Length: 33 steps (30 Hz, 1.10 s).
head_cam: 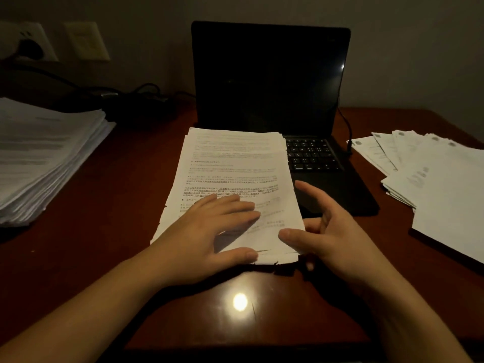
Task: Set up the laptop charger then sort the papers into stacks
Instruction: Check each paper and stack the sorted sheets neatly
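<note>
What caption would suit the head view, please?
Left hand flat on the middle paper stack, right hand at its corner.

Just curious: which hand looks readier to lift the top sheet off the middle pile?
Probably the right hand: its thumb rests on the near corner of the pile. The left hand lies flat on top, pressing it down.

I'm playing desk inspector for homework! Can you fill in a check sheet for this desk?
Surface: dark wooden desk, bright glare spot near the front.
Job's things: open laptop, screen dark; middle paper stack overlapping its keyboard; tall stack left; fanned pile right.
Clutter: nothing seen.
Hands: left hand flat on the middle stack; right hand open, thumb on its near corner.
Cables: cord at the laptop's right side; dark cords lead toward a plugged wall outlet.
Surroundings: plain wall, dim light.
</note>
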Each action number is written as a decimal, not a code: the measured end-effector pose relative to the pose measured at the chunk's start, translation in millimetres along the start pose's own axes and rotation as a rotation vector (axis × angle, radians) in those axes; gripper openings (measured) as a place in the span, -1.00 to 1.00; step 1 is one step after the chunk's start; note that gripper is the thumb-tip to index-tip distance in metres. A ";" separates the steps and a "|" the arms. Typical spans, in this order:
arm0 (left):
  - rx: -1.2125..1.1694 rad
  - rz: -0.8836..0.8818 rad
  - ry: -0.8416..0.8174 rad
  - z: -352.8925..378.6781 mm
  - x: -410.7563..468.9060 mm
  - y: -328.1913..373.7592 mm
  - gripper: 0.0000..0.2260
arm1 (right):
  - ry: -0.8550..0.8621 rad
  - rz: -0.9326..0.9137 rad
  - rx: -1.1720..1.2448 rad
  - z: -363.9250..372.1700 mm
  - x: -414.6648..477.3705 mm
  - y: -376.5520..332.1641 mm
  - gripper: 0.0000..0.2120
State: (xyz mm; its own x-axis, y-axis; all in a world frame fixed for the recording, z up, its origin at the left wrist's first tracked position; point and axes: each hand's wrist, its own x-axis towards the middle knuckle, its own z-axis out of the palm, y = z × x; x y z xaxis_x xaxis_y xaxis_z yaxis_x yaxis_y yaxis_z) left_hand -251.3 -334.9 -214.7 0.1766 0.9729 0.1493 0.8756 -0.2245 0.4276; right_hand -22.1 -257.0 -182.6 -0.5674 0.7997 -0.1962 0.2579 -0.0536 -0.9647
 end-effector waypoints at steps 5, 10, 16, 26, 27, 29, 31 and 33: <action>-0.134 0.027 0.060 -2.6 -0.4 -1.4 -0.50 | 0.104 -0.056 -0.077 10.7 1.0 9.3 -0.16; -0.368 -0.048 0.145 -6.9 -4.1 8.7 -0.48 | 0.055 -0.021 -0.033 2.8 -0.4 9.7 -0.18; -0.316 -0.013 0.218 -4.0 -5.0 0.6 -0.46 | 0.016 0.009 0.057 -4.2 -2.1 5.3 -0.16; -0.350 -0.027 0.185 -3.5 -4.5 1.9 -0.61 | 0.060 0.000 -0.006 6.0 2.1 4.4 -0.29; -0.386 -0.045 0.212 -3.3 -4.9 2.5 -0.64 | 0.041 0.009 0.025 3.8 0.6 4.1 -0.28; -0.422 -0.082 0.272 -4.8 -5.1 4.1 -0.52 | 0.002 0.025 0.066 -0.7 -3.2 3.3 -0.24; -0.399 -0.097 0.290 -7.2 -5.7 5.5 -0.40 | 0.002 0.031 0.066 -2.6 -5.0 3.7 -0.20; -0.343 -0.049 0.262 -9.3 -5.8 7.4 -0.55 | 0.020 0.030 0.050 -0.2 -4.6 3.5 -0.18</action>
State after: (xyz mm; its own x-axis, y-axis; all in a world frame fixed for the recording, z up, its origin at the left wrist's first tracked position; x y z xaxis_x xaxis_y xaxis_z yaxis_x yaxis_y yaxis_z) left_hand -250.0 -342.8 -204.2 -0.0201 0.9460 0.3234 0.6725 -0.2266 0.7046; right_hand -18.4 -260.7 -185.0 -0.5439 0.8091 -0.2223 0.2350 -0.1075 -0.9660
